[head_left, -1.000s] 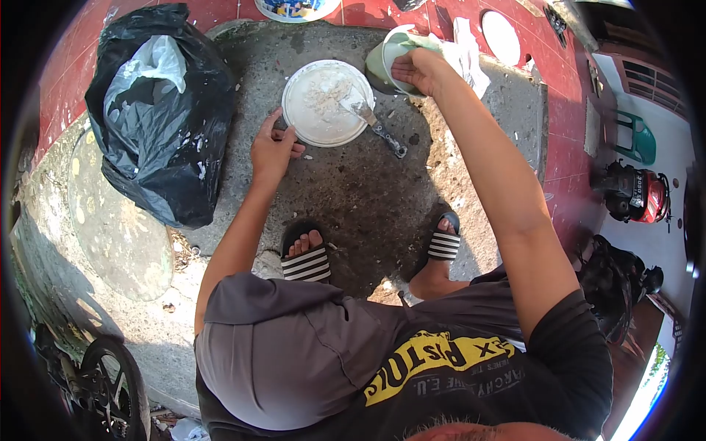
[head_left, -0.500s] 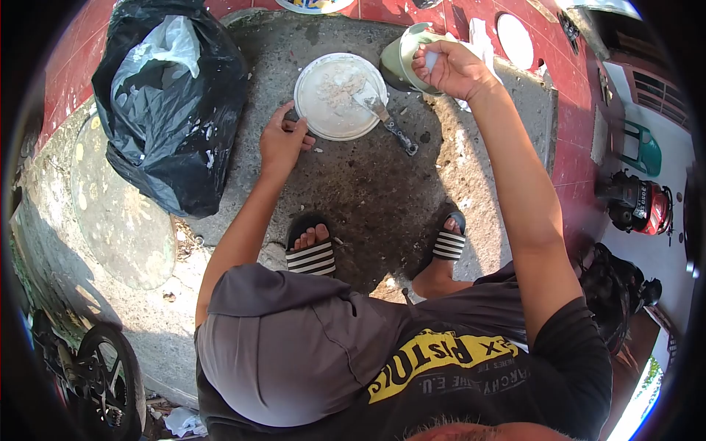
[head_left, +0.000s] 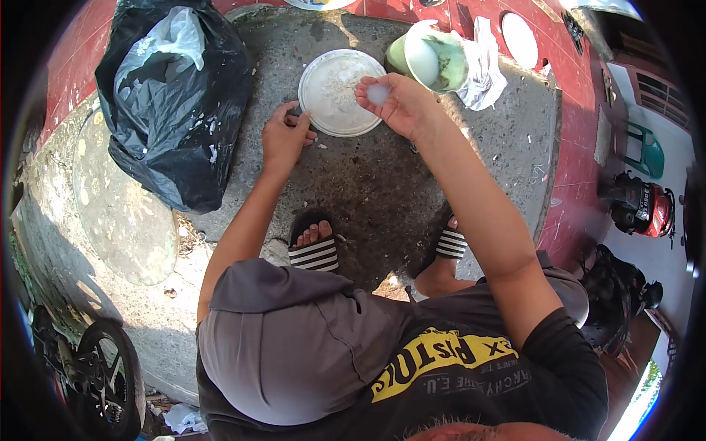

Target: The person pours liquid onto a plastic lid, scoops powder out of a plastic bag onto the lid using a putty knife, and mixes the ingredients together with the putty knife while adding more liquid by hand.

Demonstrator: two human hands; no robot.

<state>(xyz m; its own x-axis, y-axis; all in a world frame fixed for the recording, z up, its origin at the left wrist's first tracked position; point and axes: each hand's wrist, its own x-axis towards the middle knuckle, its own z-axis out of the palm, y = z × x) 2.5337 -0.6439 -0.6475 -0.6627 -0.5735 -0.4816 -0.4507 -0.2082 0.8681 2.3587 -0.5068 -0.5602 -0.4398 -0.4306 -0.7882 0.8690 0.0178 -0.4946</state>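
Observation:
In front of me lies a round white lid (head_left: 323, 73) with pale, wet paste on its top. My left hand (head_left: 285, 140) is at the lid's left edge, its fingers slightly bent and apart, touching or very near the rim. My right hand (head_left: 401, 106) is above the lid's right side, palm up and fingers curled round a small, whitish, translucent thing (head_left: 378, 93); its exact kind is unclear. The putty knife is hidden behind this hand and arm. Behind my right hand stands a green-stained bucket (head_left: 450, 62) with a pale round inside.
A large black plastic bag (head_left: 165, 140) with scraps stands at the left. White crumpled plastic (head_left: 485, 70) lies beside the bucket, and a white disc (head_left: 520, 40) is on the red tiles. My sandalled feet (head_left: 315, 242) flank a damp patch of concrete.
My right hand has moved left and nearer, from over the bucket to above the lid, carrying the whitish thing. It now covers the putty knife. My left hand stays by the lid.

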